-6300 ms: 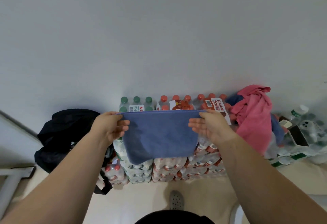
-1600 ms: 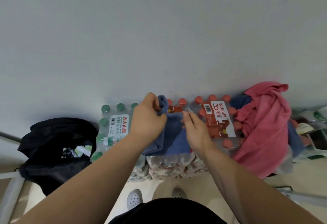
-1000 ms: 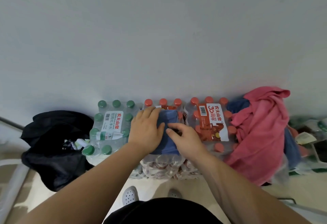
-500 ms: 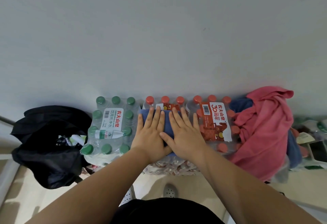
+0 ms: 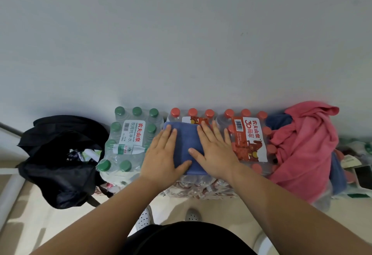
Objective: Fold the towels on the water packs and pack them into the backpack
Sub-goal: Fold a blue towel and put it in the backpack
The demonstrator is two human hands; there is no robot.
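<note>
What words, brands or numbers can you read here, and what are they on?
"农夫山泉" and "饮用纯净水": label on the green-capped water pack.
"农夫山泉" and "30周年": label on the right red-capped water pack.
Barcodes and small print on both labels: too small to read.
Label on the middle pack: mostly covered by the blue towel and right hand, unreadable.
</note>
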